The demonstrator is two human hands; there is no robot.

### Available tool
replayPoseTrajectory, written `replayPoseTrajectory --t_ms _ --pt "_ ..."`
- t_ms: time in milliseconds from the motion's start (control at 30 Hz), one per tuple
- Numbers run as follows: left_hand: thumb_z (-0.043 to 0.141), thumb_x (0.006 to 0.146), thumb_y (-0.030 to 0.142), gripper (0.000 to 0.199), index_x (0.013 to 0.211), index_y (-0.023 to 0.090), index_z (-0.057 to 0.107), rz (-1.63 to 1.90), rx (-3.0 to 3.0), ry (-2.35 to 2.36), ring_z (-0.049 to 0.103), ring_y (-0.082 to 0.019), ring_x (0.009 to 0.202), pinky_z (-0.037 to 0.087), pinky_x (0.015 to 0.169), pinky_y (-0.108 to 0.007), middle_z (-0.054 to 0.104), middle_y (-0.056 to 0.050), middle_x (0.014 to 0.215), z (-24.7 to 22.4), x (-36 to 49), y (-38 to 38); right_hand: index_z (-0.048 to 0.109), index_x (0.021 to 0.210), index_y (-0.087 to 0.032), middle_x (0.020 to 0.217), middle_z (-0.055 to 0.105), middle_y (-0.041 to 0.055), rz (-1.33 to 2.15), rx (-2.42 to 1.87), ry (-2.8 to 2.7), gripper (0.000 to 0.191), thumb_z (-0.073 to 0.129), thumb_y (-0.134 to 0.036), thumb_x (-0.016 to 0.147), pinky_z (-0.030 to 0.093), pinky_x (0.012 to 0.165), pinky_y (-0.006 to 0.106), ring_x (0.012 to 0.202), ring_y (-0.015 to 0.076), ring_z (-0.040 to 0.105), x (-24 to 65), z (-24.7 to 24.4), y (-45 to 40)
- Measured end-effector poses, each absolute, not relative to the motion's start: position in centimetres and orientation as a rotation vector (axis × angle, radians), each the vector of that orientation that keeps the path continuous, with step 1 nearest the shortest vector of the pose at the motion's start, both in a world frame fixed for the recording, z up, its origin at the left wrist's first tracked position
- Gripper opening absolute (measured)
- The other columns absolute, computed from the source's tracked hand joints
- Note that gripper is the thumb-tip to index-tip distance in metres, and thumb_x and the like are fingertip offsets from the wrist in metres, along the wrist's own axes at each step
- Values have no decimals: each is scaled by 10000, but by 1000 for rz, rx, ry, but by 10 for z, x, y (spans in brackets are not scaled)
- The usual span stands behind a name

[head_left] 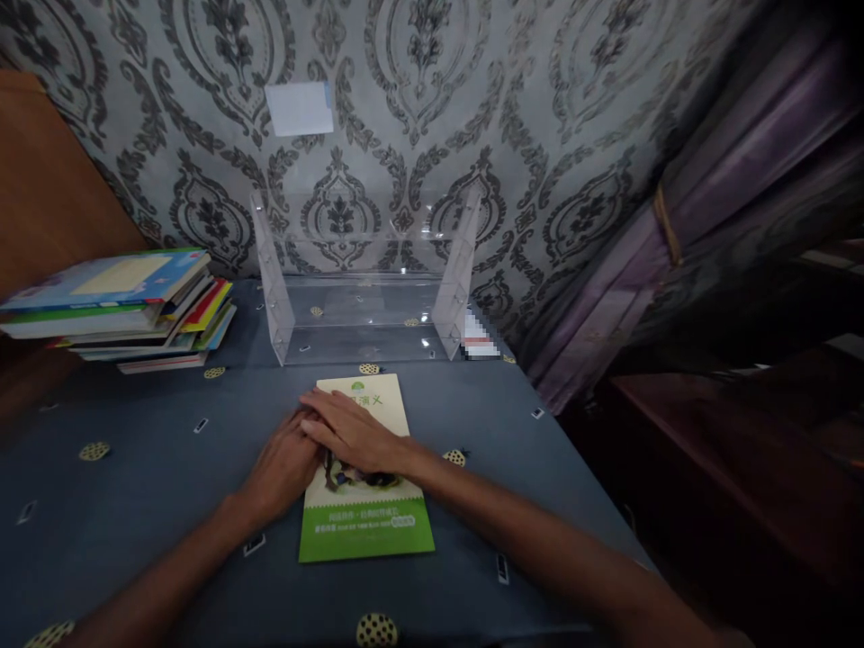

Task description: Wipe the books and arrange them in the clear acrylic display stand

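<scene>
A paperback book (pixel 366 531) with a cream cover, a green band along its bottom and Chinese characters lies flat on the table. Across its upper left part rests my right hand (pixel 355 432), open, its fingers stretched out over my left hand. My left hand (pixel 287 463) lies flat at the book's left edge, open as far as it shows; its fingers are mostly covered by the right one. Neither hand grasps the book. Just behind it stands a clear acrylic rack (pixel 275 310) with see-through shelves.
A stack of books (pixel 135 292) is piled at the back left, beside a brown wooden panel (pixel 54 162). A blurred-out item (pixel 479 337) lies right of the rack. The patterned blue tablecloth (pixel 162 486) ends at the right, near a tied purple curtain (pixel 627 261). A white card (pixel 301 110) is on the wall.
</scene>
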State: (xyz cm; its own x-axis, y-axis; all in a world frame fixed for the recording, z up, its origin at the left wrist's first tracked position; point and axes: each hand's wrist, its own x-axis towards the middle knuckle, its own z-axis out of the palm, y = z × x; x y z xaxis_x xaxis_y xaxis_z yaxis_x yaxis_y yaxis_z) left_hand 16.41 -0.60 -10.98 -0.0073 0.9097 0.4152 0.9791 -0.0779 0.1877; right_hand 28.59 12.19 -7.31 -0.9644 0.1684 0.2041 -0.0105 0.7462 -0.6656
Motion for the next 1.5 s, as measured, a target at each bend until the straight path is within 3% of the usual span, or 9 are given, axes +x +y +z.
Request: replayPoseTrajectory --t_ms 167,333,567,700,900,1133,1300,1400,1500 --pt "413 976 153 275 1143 163 631 -572 -2094 -1940 676 -277 1098 517 1021 -479 731 -129 1135 -116 158 -7 461 1475 -158 1512 519 140 1105 -160 -2693 584 319 -535 1051 308 1213 476 1467 255 393 277 -78 133" --pt "375 1012 176 287 1160 186 620 -532 -2116 -1951 611 -276 1258 500 1030 -480 702 -117 1268 -112 158 -5 482 1460 -180 1516 511 147 1032 -253 -2648 551 348 -517 1045 306 1208 516 1472 268 381 302 -94 156" --pt "366 1023 230 308 1200 204 617 -517 -2129 -2042 594 -277 1292 450 1077 -524 669 -118 1344 -107 160 -5 659 1244 -183 1293 690 122 1298 -363 -2314 382 476 -411 999 502 1029 456 1181 239 650 335 -118 212" --pt "337 958 109 455 1382 162 496 -475 -2304 -2060 488 -240 1403 351 1170 -517 577 -137 1458 -99 170 17 668 1203 -188 1228 730 94 1506 -343 -2173 319 511 -354 981 484 1065 445 1185 216 653 336 -122 224" --pt "358 790 -8 665 1422 179 455 -438 -2703 -1959 400 -192 1464 206 1243 -513 508 -90 1532 -93 196 57 638 1212 -194 1259 716 65 1509 -346 -2199 281 468 -215 989 487 1077 427 1203 185 649 336 -118 218" --pt "325 698 -87 811 1413 260 488 -483 -3259 -1670 357 -146 1484 227 1247 -529 508 -5 1532 -77 232 10 628 1202 -176 1241 718 65 1455 -329 -2234 271 486 -196 972 497 1062 407 1180 181 650 337 -116 216" --pt "311 808 -69 652 1312 242 582 -935 -3319 -1660 513 -164 1381 322 1215 -498 641 -34 1399 -73 235 -15 624 1210 -158 1243 708 85 1227 -323 -2348 297 453 -181 969 498 1050 436 1150 212 660 338 -116 211" --pt "382 916 70 397 1147 222 666 -1447 -2879 -2029 677 -202 1139 516 1027 -428 740 -58 1182 -78 226 -19 588 1284 -179 1309 677 80 953 -455 -2467 342 435 -179 978 340 1183 531 1258 233 599 338 -112 180" --pt "482 926 183 167 928 199 648 -2035 -2167 -2311 673 -165 832 550 778 -305 720 -32 896 -87 216 -21 510 1386 -166 1455 568 112 778 -448 -2560 425 387 -150 979 230 1238 547 1453 247 403 337 -105 125"
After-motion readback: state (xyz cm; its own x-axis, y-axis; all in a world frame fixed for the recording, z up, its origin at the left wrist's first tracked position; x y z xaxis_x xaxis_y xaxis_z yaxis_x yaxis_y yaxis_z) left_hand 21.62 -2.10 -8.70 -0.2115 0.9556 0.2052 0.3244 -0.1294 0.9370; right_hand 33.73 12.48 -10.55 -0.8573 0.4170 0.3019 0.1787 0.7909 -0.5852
